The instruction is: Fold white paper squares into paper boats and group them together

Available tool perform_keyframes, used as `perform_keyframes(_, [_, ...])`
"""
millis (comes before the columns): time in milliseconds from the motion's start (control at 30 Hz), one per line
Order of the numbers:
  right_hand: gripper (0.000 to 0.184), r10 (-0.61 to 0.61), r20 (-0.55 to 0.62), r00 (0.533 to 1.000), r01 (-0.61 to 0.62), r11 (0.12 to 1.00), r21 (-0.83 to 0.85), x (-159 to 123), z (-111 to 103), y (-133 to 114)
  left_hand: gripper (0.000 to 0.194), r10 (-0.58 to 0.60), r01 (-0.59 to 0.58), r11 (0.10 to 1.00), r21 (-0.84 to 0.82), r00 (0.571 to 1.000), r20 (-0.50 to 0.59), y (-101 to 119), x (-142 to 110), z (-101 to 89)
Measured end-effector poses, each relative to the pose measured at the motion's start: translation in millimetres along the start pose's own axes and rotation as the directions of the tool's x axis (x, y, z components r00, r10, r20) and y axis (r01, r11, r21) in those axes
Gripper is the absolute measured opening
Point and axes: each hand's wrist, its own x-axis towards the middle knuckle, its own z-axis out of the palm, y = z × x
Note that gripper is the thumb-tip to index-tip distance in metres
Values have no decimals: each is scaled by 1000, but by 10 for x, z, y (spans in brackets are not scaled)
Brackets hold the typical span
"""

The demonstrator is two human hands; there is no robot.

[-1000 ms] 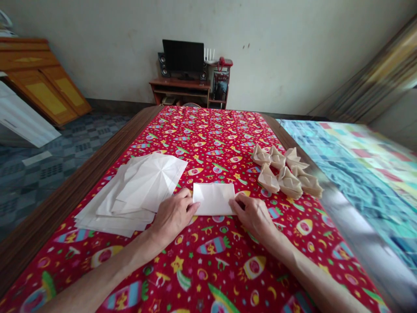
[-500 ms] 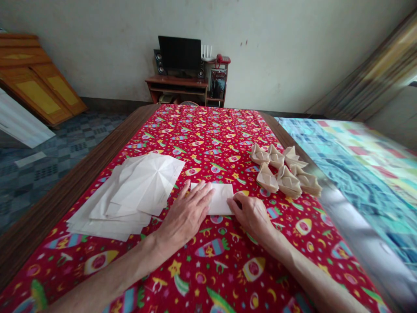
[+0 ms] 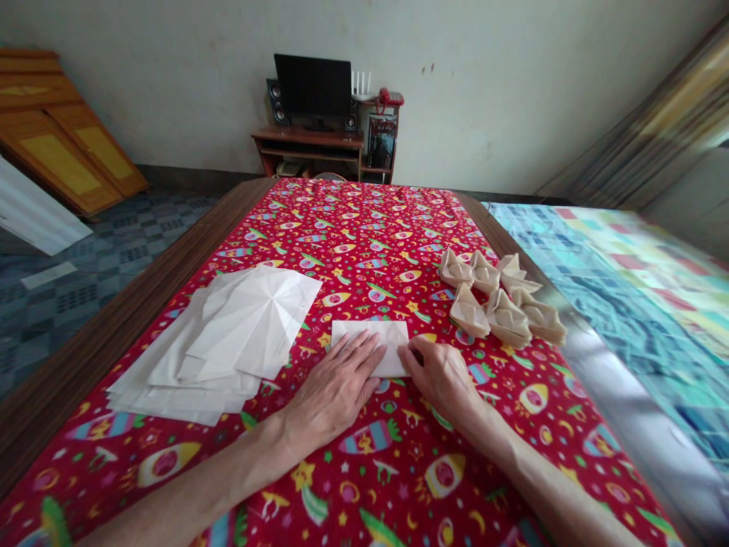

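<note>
Our left hand (image 3: 335,386) lies on the white paper (image 3: 392,340) on the red cloth (image 3: 364,228), fingers a little apart. Our right hand (image 3: 443,372) touches the paper's edge, fingers curled; we can't tell if they pinch.

Brown table (image 3: 142,304), red patterned cloth (image 3: 364,235), loose white sheets (image 3: 239,327), folded paper (image 3: 394,346), beige paper shapes (image 3: 504,317)

Slim, bare forearms (image 3: 210,475) lead to a bare left hand (image 3: 336,384), near the stack of creased paper (image 3: 250,323), and a bare right hand (image 3: 447,377), farther from it.
</note>
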Motion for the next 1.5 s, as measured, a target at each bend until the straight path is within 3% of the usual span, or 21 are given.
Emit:
perform_keyframes(400, [33, -8, -1, 1000, 8, 1000, 29, -7, -11, 0, 43, 5, -5, 1000, 17, 1000, 21, -2, 11, 3])
perform_keyframes(700, [30, -12, -24, 1000, 12, 1000, -19, -5, 18, 8, 43, 74, -75, 997, 19, 997, 21, -18, 3, -12])
perform_keyframes(800, [21, -86, -141, 986, 71, 992, -107, -38, 31, 8, 42, 70, -70, 998, 4, 997, 21, -24, -5, -9])
perform_keyframes(900, [38, -255, -248, 934, 207, 957, -203, -139, 59, -41, 40, 72, -72, 997, -3, 997, 23, -25, -9, -14])
perform_keyframes(1000, [47, -463, -158, 872, 428, 878, -213, -286, 115, -121, 41, 88, -88, 996, -7, 996, 32, -23, -5, -19])
perform_keyframes(1067, [52, -538, -66, 841, 519, 834, -188, -373, 148, -144, 43, 90, -89, 996, -7, 995, 38, -21, -8, -22])
perform_keyframes(1200, [69, -559, 85, 825, 565, 814, -134, -461, 119, -55, 46, 79, -82, 996, 23, 993, 87, -33, -77, -55])
perform_keyframes(1500, [64, -547, 168, 820, 569, 811, -137, -519, -4, 158, 44, 82, -91, 992, 89, 991, 102, -186, -459, -213])
